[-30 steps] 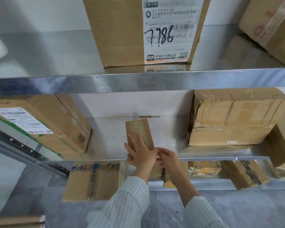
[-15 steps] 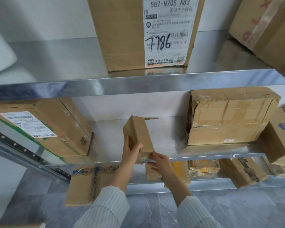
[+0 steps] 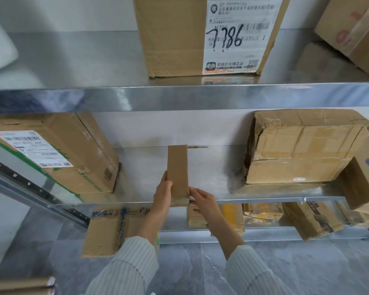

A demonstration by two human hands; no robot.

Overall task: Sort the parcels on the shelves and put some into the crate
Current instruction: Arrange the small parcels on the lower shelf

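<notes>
A small narrow cardboard parcel (image 3: 178,171) stands on its edge on the middle metal shelf (image 3: 264,191), near the front rim. My left hand (image 3: 162,193) holds its left side with the thumb on the front face. My right hand (image 3: 201,200) touches the parcel's lower right corner with its fingertips. No crate is in view.
A labelled box (image 3: 51,152) sits left on the middle shelf and a crumpled taped box (image 3: 303,145) right. A tall box marked 7786 (image 3: 205,35) stands on the upper shelf. Several parcels (image 3: 311,218) lie on the lower shelf, one flat box (image 3: 107,231) at its left.
The small parcel was turned from lying tilted to standing straight on its narrow edge. My left hand shifted from its top to its left side; my right hand stayed at its lower right corner.
</notes>
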